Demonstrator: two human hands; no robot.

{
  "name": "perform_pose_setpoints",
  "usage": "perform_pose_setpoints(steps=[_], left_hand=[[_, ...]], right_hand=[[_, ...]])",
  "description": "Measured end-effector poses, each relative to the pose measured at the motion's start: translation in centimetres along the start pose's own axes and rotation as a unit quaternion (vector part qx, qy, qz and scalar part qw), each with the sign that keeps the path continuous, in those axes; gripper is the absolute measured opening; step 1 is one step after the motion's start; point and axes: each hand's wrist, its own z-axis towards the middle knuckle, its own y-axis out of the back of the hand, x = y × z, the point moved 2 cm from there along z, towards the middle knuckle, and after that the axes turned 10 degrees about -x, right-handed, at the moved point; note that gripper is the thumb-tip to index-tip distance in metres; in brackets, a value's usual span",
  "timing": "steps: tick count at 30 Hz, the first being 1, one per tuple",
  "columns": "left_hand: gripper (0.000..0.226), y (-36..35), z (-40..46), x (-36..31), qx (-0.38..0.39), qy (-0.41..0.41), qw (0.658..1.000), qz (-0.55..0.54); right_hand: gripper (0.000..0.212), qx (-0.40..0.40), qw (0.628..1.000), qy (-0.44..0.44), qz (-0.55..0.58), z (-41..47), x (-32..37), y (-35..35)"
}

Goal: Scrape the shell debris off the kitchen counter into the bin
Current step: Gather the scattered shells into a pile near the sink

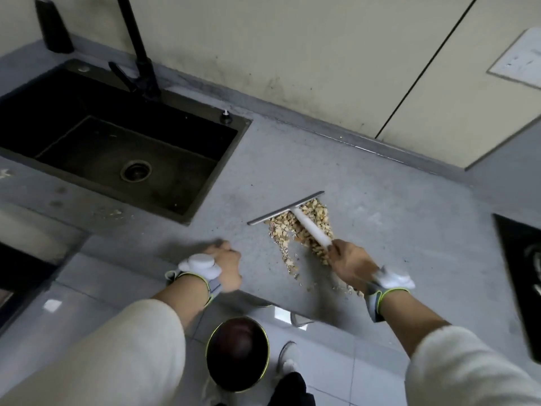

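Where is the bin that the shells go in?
The bin stands on the floor at the bottom middle of the head view, just below the counter edge, between the person's two arms.

Open grey counter (380, 206) right of the scraper blade (286, 208), up to the hob (521, 276). Sink (117, 148) and faucet (137, 48) block the left. Shell debris (304, 230) trails to the front edge; bin (237, 354) stands open-mouthed on the floor below, left of that trail.

Tan shell debris (307, 230) heaped behind scraper (288, 208), bin (237, 354) seemingly open below
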Motion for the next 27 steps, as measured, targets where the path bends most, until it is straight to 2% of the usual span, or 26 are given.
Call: perform_pose_setpoints(steps=[7, 11, 17, 20, 23, 25, 27], left_hand=[[0.059, -0.8, -1.6, 0.5, -0.003, -0.005, 0.999, -0.041], [0.053, -0.6, -2.0, -0.1, -0.031, -0.015, 0.996, -0.084], [0.052, 0.2, -1.6, -3.0, -0.051, -0.032, 0.991, -0.123], [0.052, 0.0, -0.9, -4.9, -0.032, -0.035, 0.994, -0.103], [0.052, -0.2, -0.7, -6.5, 0.0, -0.048, 0.998, -0.046], [0.051, -0.1, -0.9, -6.8, 0.023, -0.055, 0.998, -0.011], [0.052, 0.0, -0.8, -6.6, 0.033, -0.054, 0.998, -0.004]], right_hand=[[0.033, 0.019, 0.999, -0.026, -0.025, -3.5, -1.8, 2.4], [0.034, 0.046, 0.998, -0.038, -0.033, -3.6, -2.5, 4.5], [0.03, 0.038, 0.994, -0.083, 0.051, -3.2, -2.9, 5.4], [0.03, -0.001, 0.973, -0.174, 0.152, -1.7, -3.6, 5.2], [0.028, -0.008, 0.916, -0.282, 0.283, -0.2, -3.8, 4.9], [0.024, 0.004, 0.888, -0.311, 0.34, 0.5, -3.3, 4.6], [0.028, 0.014, 0.9, -0.294, 0.322, 0.7, -2.4, 4.3]])
